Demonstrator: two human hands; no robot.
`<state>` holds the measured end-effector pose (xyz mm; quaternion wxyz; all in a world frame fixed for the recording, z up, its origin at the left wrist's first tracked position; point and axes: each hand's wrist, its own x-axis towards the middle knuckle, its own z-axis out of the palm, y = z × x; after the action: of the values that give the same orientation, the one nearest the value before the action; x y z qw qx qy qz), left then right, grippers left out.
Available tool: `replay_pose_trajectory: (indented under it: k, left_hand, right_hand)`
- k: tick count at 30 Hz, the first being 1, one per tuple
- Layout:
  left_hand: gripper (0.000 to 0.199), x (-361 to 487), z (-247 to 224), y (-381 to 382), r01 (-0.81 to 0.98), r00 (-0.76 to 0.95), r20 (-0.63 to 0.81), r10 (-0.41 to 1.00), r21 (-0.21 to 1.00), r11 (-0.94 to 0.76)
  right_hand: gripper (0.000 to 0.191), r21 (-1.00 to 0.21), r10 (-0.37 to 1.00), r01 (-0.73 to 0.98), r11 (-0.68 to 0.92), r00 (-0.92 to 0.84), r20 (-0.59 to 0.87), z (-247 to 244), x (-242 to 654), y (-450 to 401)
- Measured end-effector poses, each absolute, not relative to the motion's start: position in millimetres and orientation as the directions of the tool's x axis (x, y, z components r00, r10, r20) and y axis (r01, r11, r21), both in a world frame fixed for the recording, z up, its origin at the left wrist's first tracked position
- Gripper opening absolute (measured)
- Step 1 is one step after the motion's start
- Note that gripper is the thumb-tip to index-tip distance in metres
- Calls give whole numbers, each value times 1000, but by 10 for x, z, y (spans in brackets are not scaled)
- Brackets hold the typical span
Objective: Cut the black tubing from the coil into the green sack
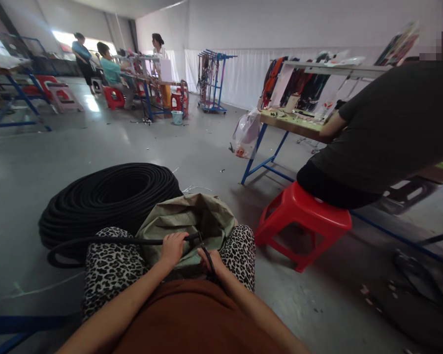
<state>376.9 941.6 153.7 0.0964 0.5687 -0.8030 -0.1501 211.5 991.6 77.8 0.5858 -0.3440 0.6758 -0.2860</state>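
Lying on floor (15,182) at L: 1 lg. coil (109,209), blk., many turns; cord (133,240), blk., 1 length, looping off coil's near side, over L thigh (112,265), then approx. horiz., L-to-R, to the hands; ctr.: 1 sack (157,221), olive-grn., mouth open, betw. thighs, below both hands; L hand (173,247), fingers curled round cord, gripping it from above; short bit of cord shows past fingers, on R side; 1 pr. scissors (206,254), blk. handles, blades up & away, set crosswise to cord's long axis, at or v. nr. it; contact unclear; blade gap too small to tell; R hand (211,260), closed round scissor handles, some fingers hidden; L hand is the one on cord, R hand nearer its R part; tip lost in dark of sack; far R: 1 red stool (310,209), co-worker (395,123) seated; 1 desk (295,126), plastic bag (246,130) hung at L end.
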Motion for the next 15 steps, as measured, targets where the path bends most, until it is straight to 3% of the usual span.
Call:
replay_pose_trajectory:
  k: [15]
  left_hand:
    - [40,3846,1435,9410,-896,-355,-16,-935,290,335]
  right_hand:
    - [47,-802,-824,-191,566,-134,-550,793,2132,9913]
